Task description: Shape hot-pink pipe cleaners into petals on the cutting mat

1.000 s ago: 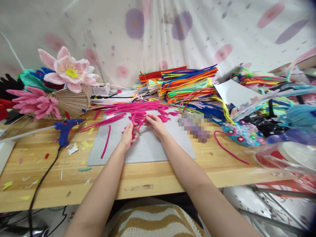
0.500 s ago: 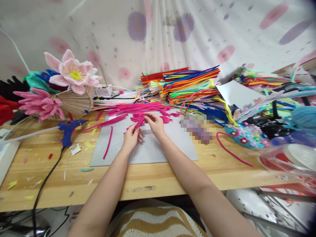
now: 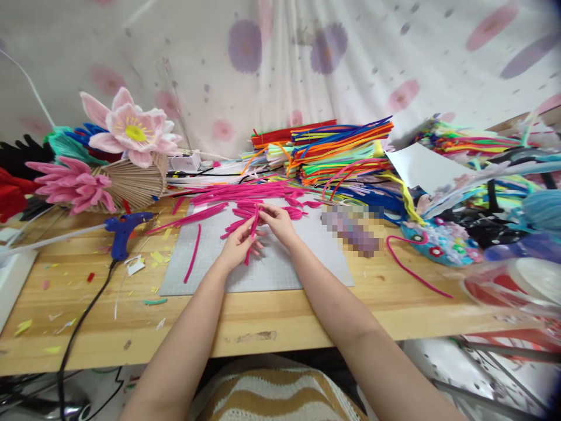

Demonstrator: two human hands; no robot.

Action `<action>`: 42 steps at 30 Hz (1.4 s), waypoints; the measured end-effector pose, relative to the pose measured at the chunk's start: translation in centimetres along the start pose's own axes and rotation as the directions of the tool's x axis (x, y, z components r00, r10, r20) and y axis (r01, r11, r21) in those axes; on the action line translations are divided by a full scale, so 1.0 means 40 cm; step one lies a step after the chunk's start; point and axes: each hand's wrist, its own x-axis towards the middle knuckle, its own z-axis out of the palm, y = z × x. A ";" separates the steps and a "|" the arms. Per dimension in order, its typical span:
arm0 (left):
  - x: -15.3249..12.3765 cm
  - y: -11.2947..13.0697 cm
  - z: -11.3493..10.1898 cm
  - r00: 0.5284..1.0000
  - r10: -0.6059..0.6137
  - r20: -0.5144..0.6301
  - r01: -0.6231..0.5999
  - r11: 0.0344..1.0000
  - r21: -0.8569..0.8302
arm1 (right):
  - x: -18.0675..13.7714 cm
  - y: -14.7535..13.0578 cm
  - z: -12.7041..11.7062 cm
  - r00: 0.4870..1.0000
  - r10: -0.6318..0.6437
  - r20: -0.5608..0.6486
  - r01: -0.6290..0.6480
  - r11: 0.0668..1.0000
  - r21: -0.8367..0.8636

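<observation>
Between my two hands is a magenta pipe cleaner, held upright over the grey cutting mat. My left hand pinches its lower part, and a short end hangs below the fingers. Closed near its upper end is my right hand. Just behind my hands lie bent magenta pipe cleaner pieces, with a bundle of long magenta pipe cleaners beyond them. One loose magenta stem rests on the mat's left side.
A blue glue gun with a black cord lies at left, near pipe cleaner flowers. Coloured pipe cleaner bundles are piled at the back. On the right are a blue flowered piece and a clear tub.
The pipe cleaner in my hands has turned more upright, and its lower end now shows below my left fingers. Both hands have shifted slightly right and nearer to me.
</observation>
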 end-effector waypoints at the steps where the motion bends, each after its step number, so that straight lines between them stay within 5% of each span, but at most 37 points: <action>1: -0.001 0.006 -0.002 1.000 -0.007 -0.001 0.007 1.000 -0.024 | -0.001 -0.002 -0.003 1.000 0.016 0.018 -0.017 0.999 0.047; 7: 0.000 0.019 -0.016 0.992 -0.023 -0.126 0.007 0.992 -0.130 | 0.000 -0.011 -0.021 0.999 0.011 -0.032 -0.004 0.980 0.200; 13: -0.002 0.022 -0.016 0.998 -0.056 -0.009 0.052 0.969 -0.242 | 0.001 -0.015 -0.012 0.997 -0.016 -0.074 0.034 0.969 0.244; 17: -0.003 0.027 -0.012 0.995 -0.072 0.076 0.090 0.956 -0.281 | -0.005 -0.012 -0.006 1.000 0.025 0.014 -0.028 0.968 0.251; 23: 0.001 0.026 -0.015 0.996 -0.086 0.012 0.085 0.934 -0.347 | -0.001 -0.013 -0.018 0.998 -0.007 -0.057 0.024 0.956 0.293; 33: -0.003 0.030 -0.011 0.990 -0.125 0.061 0.138 0.933 -0.332 | 0.005 -0.018 -0.015 0.994 -0.065 -0.088 0.074 0.991 0.110; 42: -0.011 0.032 -0.007 0.980 -0.142 0.139 0.175 0.946 -0.274 | -0.010 -0.012 -0.024 0.985 0.014 0.169 -0.011 1.000 -0.017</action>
